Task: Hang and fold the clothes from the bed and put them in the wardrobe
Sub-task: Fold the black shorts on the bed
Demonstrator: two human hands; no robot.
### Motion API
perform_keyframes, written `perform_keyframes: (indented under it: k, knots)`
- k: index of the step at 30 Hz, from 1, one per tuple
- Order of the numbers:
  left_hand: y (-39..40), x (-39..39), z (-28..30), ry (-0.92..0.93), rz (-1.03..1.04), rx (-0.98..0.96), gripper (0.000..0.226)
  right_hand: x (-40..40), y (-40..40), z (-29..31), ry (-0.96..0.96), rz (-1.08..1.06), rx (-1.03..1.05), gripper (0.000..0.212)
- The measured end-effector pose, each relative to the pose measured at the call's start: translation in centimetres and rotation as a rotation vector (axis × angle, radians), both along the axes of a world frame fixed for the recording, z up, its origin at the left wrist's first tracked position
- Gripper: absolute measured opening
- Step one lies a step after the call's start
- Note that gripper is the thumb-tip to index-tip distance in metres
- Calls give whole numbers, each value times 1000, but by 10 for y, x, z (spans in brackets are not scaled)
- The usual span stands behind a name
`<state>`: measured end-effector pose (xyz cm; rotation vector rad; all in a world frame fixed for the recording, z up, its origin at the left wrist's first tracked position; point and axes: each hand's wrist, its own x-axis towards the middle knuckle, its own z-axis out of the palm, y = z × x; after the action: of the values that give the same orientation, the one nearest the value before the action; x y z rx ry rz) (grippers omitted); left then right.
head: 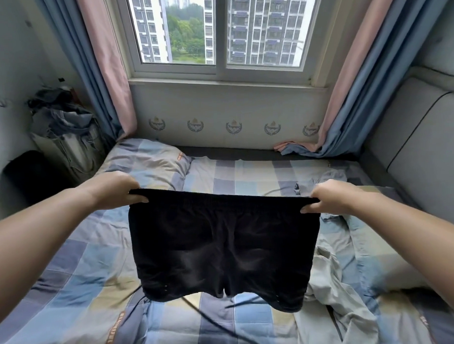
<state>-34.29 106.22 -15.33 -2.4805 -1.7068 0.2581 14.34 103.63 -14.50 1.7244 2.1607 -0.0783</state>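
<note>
While both arms reach forward over the bed, a pair of black shorts hangs spread between the hands, clear of the covers, leg openings down and waistband pulled straight. The left hand has its grip clamped on the left end of the waistband, thumb under and fingers curled over the top; the right hand pinches the right end the same way. Under the shorts lies a checked quilt in blue, grey and beige, with a thin dark cord running across it. To the right a pale garment lies rumpled on the quilt, and just beyond the right hand a grey garment lies near the padded headboard. Farther back, a checked pillow lies at the left. Beyond the bed, curtains in pink and blue frame a window, and a heaped bag stands in the left corner.
</note>
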Motion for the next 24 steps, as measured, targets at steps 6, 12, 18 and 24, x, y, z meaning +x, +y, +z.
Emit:
perform_keyframes:
  k: [6,12,18,24]
  knots:
    - [5,23,-21,134,88,-15,48,1,21,-13,-30,-102,-39,48]
    - [46,46,-49,122,198,25,33,4,68,-43,-77,-197,-12,36]
    - [115,43,-47,85,255,110,15,2,141,-31,-48,-252,169,24]
    - [160,55,1,-8,297,236,23,12,185,13,-10,-258,447,20]
